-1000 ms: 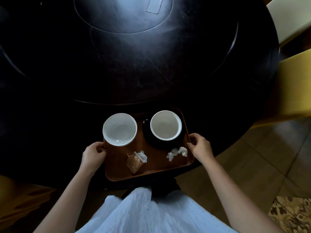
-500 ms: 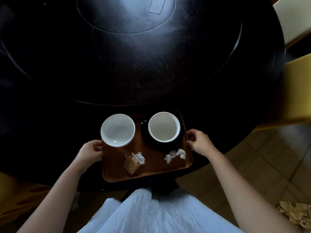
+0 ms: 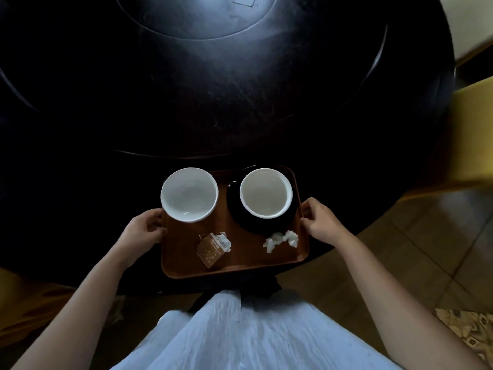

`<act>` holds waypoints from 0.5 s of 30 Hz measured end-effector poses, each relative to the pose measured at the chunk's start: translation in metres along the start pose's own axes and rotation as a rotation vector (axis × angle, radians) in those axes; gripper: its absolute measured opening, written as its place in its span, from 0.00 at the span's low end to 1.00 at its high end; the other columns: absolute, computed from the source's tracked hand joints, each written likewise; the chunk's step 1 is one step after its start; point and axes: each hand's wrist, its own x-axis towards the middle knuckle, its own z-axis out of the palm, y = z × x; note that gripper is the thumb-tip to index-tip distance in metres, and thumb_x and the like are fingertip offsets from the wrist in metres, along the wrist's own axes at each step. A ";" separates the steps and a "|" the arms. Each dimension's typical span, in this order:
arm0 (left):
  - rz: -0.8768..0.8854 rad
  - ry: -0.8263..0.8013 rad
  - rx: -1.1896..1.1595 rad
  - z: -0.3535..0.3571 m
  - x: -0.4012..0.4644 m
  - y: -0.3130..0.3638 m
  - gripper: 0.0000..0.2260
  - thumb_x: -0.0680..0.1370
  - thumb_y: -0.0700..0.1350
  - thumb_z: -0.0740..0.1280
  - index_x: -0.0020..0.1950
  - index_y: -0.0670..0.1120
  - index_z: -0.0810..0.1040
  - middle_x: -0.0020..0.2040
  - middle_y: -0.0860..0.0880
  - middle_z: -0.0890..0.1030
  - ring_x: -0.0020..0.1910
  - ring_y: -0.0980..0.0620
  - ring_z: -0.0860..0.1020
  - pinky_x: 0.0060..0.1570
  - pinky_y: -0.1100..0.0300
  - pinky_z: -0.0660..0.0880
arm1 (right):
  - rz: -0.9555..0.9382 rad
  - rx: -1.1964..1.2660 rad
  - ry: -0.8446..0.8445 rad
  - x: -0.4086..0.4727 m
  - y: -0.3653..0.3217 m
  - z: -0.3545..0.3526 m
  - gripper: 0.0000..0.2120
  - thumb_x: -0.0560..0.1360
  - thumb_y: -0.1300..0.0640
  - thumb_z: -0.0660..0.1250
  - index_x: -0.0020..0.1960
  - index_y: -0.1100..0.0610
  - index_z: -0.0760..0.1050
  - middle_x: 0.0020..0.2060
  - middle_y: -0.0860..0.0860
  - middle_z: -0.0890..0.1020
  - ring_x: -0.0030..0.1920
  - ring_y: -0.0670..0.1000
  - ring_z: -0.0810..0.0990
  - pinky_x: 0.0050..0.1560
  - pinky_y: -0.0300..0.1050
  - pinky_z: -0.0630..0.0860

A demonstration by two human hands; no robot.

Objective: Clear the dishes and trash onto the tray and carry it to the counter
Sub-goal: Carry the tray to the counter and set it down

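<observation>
A brown tray (image 3: 248, 259) sits at the near edge of the round dark table (image 3: 213, 97). On it stand a white bowl (image 3: 189, 194) at the back left and a white cup (image 3: 266, 193) on a black saucer (image 3: 241, 222) at the back right. A torn brown paper packet (image 3: 212, 248) and a crumpled white tissue (image 3: 280, 240) lie on the tray's front half. My left hand (image 3: 145, 232) grips the tray's left rim. My right hand (image 3: 320, 220) grips the right rim.
A yellow chair (image 3: 472, 134) stands right of the table, with a pale chair (image 3: 469, 20) behind it. Tiled floor (image 3: 426, 252) and a patterned rug corner (image 3: 472, 329) lie to the right. My white skirt (image 3: 248, 335) hangs below the tray.
The tray looks slightly larger and closer to the camera, still between both hands. Both hands keep their grip on the rims.
</observation>
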 end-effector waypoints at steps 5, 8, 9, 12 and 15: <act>0.024 -0.053 -0.101 -0.004 -0.004 0.015 0.18 0.74 0.30 0.64 0.58 0.49 0.76 0.48 0.50 0.82 0.46 0.57 0.81 0.42 0.65 0.79 | -0.032 0.051 0.015 -0.022 0.003 -0.017 0.08 0.74 0.62 0.65 0.51 0.54 0.69 0.44 0.50 0.77 0.47 0.51 0.78 0.48 0.51 0.79; 0.052 -0.099 -0.163 -0.009 -0.006 0.027 0.18 0.74 0.30 0.64 0.61 0.44 0.75 0.50 0.45 0.82 0.49 0.49 0.80 0.46 0.62 0.80 | -0.047 0.101 0.051 -0.038 0.004 -0.025 0.08 0.74 0.62 0.66 0.50 0.53 0.70 0.44 0.51 0.78 0.47 0.51 0.79 0.48 0.54 0.80; 0.066 -0.117 -0.175 -0.011 -0.006 0.032 0.18 0.74 0.30 0.64 0.62 0.43 0.75 0.51 0.43 0.82 0.49 0.47 0.80 0.47 0.61 0.79 | -0.052 0.121 0.065 -0.043 0.004 -0.027 0.08 0.74 0.62 0.66 0.49 0.54 0.70 0.44 0.51 0.78 0.47 0.51 0.79 0.48 0.55 0.80; 0.108 -0.178 -0.209 -0.016 -0.005 0.046 0.18 0.74 0.29 0.64 0.61 0.43 0.76 0.51 0.42 0.82 0.47 0.49 0.81 0.47 0.60 0.79 | -0.043 0.177 0.096 -0.060 0.004 -0.031 0.08 0.74 0.63 0.66 0.49 0.54 0.71 0.44 0.53 0.79 0.47 0.53 0.79 0.48 0.56 0.80; 0.145 -0.249 -0.189 -0.017 -0.002 0.059 0.18 0.73 0.30 0.65 0.60 0.43 0.76 0.50 0.44 0.82 0.45 0.54 0.82 0.46 0.63 0.80 | 0.003 0.216 0.141 -0.078 0.008 -0.033 0.08 0.73 0.64 0.67 0.49 0.54 0.71 0.44 0.53 0.80 0.47 0.51 0.80 0.48 0.53 0.80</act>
